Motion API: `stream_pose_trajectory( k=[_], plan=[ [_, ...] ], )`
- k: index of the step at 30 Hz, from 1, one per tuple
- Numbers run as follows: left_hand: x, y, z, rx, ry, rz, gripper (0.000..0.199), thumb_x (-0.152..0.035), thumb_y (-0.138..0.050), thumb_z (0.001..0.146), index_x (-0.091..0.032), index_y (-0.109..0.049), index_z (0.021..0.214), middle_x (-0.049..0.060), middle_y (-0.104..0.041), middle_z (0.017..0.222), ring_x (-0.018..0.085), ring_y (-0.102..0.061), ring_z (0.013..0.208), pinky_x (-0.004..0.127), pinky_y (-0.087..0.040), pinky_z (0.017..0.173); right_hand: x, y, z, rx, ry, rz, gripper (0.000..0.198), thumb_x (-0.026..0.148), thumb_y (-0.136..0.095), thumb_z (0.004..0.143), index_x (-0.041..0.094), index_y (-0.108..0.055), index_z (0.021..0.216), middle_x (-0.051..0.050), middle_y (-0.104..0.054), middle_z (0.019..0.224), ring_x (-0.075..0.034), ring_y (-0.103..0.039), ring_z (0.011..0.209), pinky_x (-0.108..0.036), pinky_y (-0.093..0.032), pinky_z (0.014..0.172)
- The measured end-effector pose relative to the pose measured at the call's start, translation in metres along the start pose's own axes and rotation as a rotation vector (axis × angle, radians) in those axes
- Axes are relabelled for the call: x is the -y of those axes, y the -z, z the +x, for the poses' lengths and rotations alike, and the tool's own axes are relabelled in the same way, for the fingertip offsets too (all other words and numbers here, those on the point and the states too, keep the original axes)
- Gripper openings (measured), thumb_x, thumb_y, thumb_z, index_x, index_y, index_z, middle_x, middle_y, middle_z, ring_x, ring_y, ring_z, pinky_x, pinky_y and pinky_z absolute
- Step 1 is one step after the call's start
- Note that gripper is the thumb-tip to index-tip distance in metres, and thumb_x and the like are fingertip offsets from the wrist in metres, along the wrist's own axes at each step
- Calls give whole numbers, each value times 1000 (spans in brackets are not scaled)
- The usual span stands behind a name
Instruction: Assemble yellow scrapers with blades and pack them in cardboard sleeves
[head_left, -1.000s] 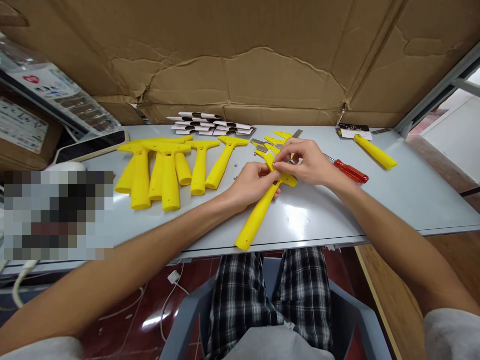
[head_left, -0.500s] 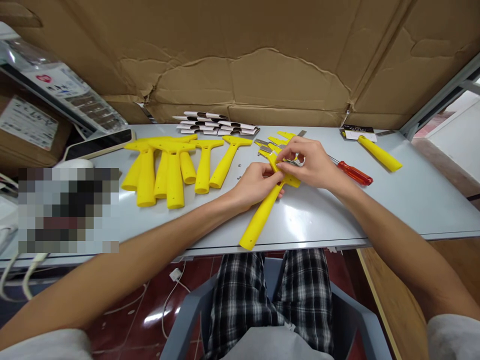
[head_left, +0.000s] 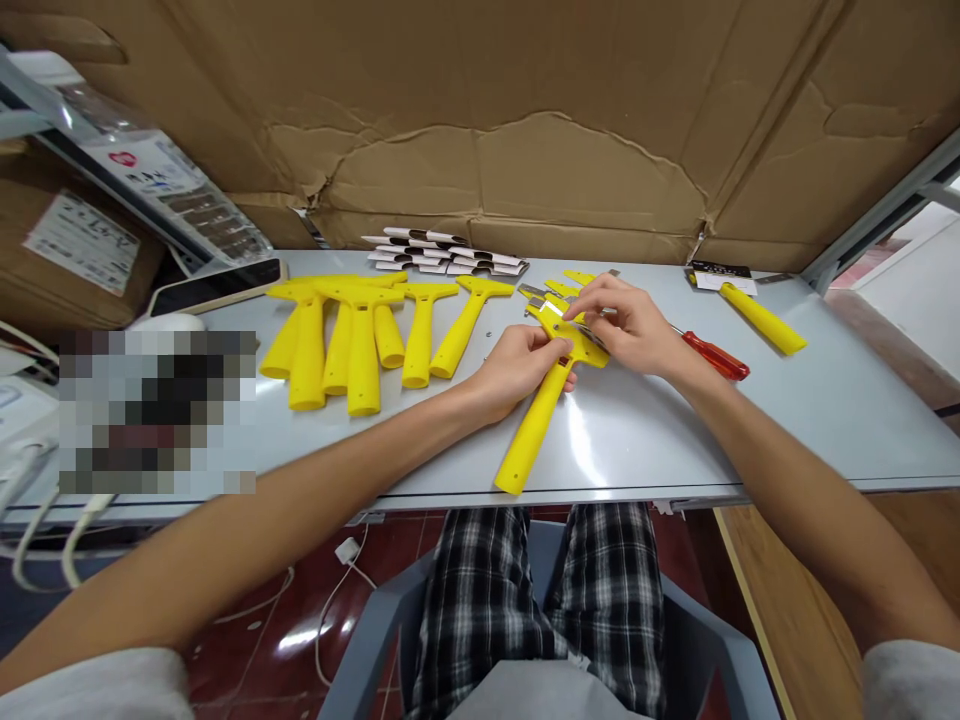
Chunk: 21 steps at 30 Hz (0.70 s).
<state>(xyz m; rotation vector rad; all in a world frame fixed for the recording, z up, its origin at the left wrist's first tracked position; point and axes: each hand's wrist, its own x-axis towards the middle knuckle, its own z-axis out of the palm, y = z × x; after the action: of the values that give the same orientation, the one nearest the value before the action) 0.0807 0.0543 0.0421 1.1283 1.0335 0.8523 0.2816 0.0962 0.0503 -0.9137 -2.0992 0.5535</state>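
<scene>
My left hand is closed on a yellow T-shaped scraper, thumb on top near the neck. The scraper lies at a slant, its hollow handle end pointing down toward the table's front edge. Over the scraper's head, my right hand has bent fingers, with the index fingertip at the flat of the head beside a small hole. Anything pinched in those fingers is too small or hidden to name. Just behind are more yellow scraper parts and metal pieces, partly covered by my right hand.
Several yellow scraper handles stand at the left. Folded black-and-white cards are stacked at the back. A red screwdriver lies right of my right hand. A carded scraper lies farther right. A phone rests at the left.
My right fingers have shifted from a pinch over the scraper's neck to lie lower across its head, uncovering more of it. My left hand keeps its hold. The whole view has shifted slightly.
</scene>
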Motion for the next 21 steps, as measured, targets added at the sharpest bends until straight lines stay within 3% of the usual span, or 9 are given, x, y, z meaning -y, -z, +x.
stream_pose_trajectory(
  k=[5, 9, 14, 18, 21],
  plan=[
    [-3, -2, -2, 0, 6, 18, 22, -19, -63, 103, -13, -66, 81, 8, -74, 66, 17, -71, 58, 27, -56, 59, 3, -4, -4, 47, 155, -151, 43, 4, -47, 91, 21, -82, 108, -9, -64, 115, -14, -61, 102, -29, -50, 88],
    [-3, -1, -2, -11, 11, -5, 20, -18, -63, 101, -12, -67, 82, 8, -74, 69, 16, -71, 58, 28, -57, 61, 1, -5, -2, 18, 102, -102, 39, 6, -51, 89, 19, -81, 109, -9, -64, 115, -12, -60, 93, -24, -49, 79],
    [-2, 0, 2, -33, -6, -120, 20, -17, -62, 102, -13, -67, 83, 6, -73, 68, 15, -70, 59, 26, -58, 61, 4, -3, 1, -128, -218, 98, 26, 24, -60, 95, 14, -74, 114, -9, -67, 108, -9, -60, 83, -18, -47, 65],
    [-3, -2, 3, -103, 9, -239, 17, -15, -59, 104, -11, -66, 89, 7, -74, 76, 14, -71, 59, 25, -59, 59, 9, 2, -5, -12, -601, 382, 30, 41, -68, 96, 13, -68, 104, -4, -63, 76, -8, -51, 55, -20, -40, 47],
    [-4, -3, 2, -107, -3, -258, 17, -15, -59, 104, -10, -65, 89, 7, -74, 80, 13, -69, 57, 24, -57, 54, 10, 4, -13, 44, -770, 613, 39, 46, -81, 85, 13, -62, 89, -5, -63, 71, -8, -51, 49, -21, -35, 39]
  ],
)
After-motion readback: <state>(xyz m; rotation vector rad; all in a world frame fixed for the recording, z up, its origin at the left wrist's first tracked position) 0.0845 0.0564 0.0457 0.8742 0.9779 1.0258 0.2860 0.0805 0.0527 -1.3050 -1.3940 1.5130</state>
